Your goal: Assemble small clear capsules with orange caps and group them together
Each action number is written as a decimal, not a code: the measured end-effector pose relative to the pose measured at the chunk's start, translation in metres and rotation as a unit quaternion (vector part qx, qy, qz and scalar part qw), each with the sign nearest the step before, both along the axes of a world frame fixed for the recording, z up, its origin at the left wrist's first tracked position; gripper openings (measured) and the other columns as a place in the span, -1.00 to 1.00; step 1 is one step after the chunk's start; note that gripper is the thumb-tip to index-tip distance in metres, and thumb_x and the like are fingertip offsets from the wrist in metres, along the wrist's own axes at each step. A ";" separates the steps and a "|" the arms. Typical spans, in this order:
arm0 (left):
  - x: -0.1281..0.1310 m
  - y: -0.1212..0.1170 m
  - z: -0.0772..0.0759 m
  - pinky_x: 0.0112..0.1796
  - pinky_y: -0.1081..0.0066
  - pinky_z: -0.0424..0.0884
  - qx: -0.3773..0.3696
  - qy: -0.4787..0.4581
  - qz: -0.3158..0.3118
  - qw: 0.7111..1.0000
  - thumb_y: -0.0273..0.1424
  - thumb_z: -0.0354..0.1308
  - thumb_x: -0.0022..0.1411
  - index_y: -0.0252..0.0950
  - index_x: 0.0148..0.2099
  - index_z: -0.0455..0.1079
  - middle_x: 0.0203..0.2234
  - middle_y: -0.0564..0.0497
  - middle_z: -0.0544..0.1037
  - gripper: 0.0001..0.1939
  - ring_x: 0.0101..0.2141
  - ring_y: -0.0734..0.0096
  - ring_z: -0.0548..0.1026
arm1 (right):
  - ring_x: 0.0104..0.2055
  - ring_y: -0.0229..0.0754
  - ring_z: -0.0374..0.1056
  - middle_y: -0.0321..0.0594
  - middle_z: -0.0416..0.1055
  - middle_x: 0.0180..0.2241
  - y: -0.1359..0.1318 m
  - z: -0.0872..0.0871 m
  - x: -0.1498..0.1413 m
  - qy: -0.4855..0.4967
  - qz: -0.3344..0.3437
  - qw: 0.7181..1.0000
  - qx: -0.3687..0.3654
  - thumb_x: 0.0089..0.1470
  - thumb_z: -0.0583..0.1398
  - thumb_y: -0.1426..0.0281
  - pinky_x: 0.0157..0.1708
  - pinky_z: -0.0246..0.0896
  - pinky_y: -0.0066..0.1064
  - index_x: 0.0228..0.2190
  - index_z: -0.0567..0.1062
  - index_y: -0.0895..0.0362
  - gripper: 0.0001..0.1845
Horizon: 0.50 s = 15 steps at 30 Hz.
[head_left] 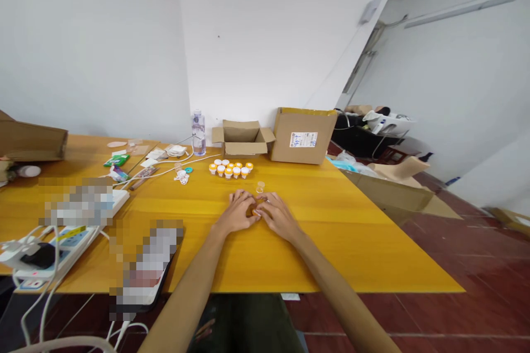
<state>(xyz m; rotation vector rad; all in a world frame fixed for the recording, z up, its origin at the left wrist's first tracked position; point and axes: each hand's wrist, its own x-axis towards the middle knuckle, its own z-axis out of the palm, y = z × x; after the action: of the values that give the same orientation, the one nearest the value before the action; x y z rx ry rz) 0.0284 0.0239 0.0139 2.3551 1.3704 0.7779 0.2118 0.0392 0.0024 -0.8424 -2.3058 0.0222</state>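
Note:
My left hand and my right hand meet over the middle of the yellow wooden table. Between their fingertips is a small orange lid, pinched from both sides; the fingers cover most of it. Just beyond the hands a small clear plastic cup stands on the tabletop. Farther back and to the left, several small jars with orange-and-white lids stand close together in a group.
Against the wall are an open cardboard box, a taller closed carton and a clear bottle. A phone, power strips and white cables lie at left. The table's right edge drops beside another open carton.

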 end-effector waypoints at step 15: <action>0.001 -0.001 0.002 0.01 0.08 0.18 -0.004 0.001 0.000 1.000 -0.33 0.19 0.17 -0.18 -0.26 0.38 -0.11 -0.03 0.46 -0.92 0.01 0.10 0.26 | -0.07 -0.05 0.35 -0.10 0.45 -0.09 -0.003 0.004 -0.001 -0.032 -0.014 0.999 0.024 0.25 0.09 0.39 -0.09 0.28 -0.16 -0.33 0.49 0.04 -0.82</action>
<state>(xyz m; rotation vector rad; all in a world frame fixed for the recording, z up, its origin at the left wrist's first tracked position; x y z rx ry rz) 0.0296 0.0228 0.0164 2.3505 1.3704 0.7699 0.2108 0.0360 0.0062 -0.8630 -2.3448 -0.0735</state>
